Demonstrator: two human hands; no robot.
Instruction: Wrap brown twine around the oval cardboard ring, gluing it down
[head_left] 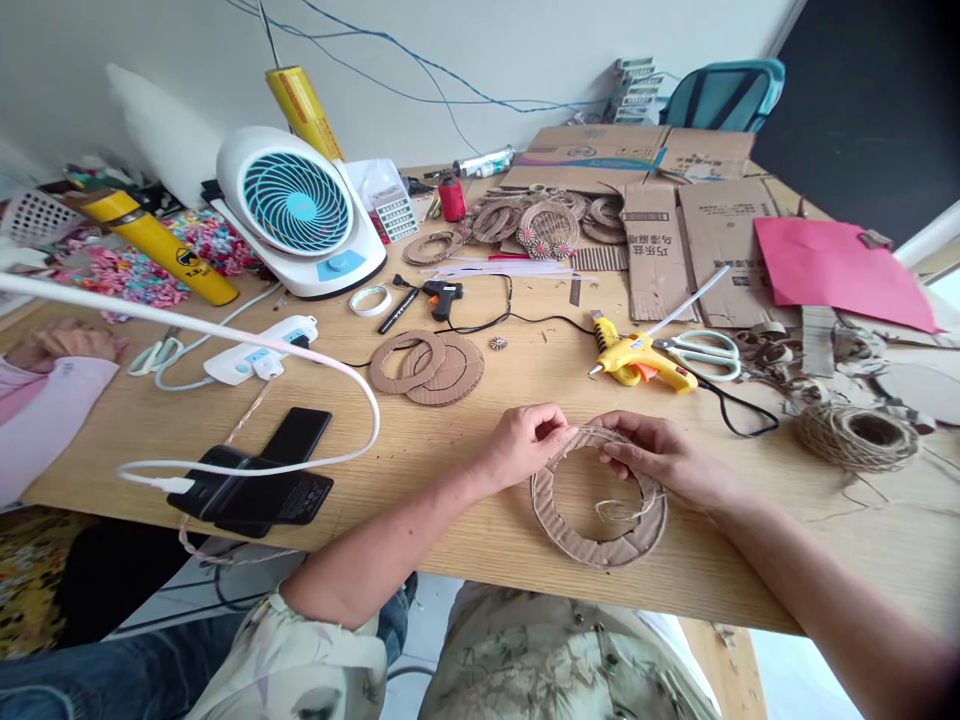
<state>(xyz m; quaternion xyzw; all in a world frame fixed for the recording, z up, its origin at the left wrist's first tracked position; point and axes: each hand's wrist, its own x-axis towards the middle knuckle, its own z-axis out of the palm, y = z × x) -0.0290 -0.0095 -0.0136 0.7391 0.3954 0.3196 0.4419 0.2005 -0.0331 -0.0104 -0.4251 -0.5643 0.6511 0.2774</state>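
A cardboard ring (553,518) lies at the table's front edge, with twine along its rim. My left hand (527,445) pinches the ring's upper left edge between thumb and fingers. Over the upper right part, my right hand (660,455) is closed on the ring, its fingertips reaching into the opening. A loose loop of twine (621,510) hangs inside the ring. Behind my hands lies a yellow glue gun (637,355) with a clear glue stick in it. The ball of twine (859,437) is to the right.
Scissors (701,352) lie beside the glue gun. Cut cardboard rings (457,370), a black glue gun (442,296), a fan (296,210), phones (274,490), a power strip (259,350) and cables occupy the left. Cardboard sheets (724,240) lie behind. Another person's hands (67,342) rest far left.
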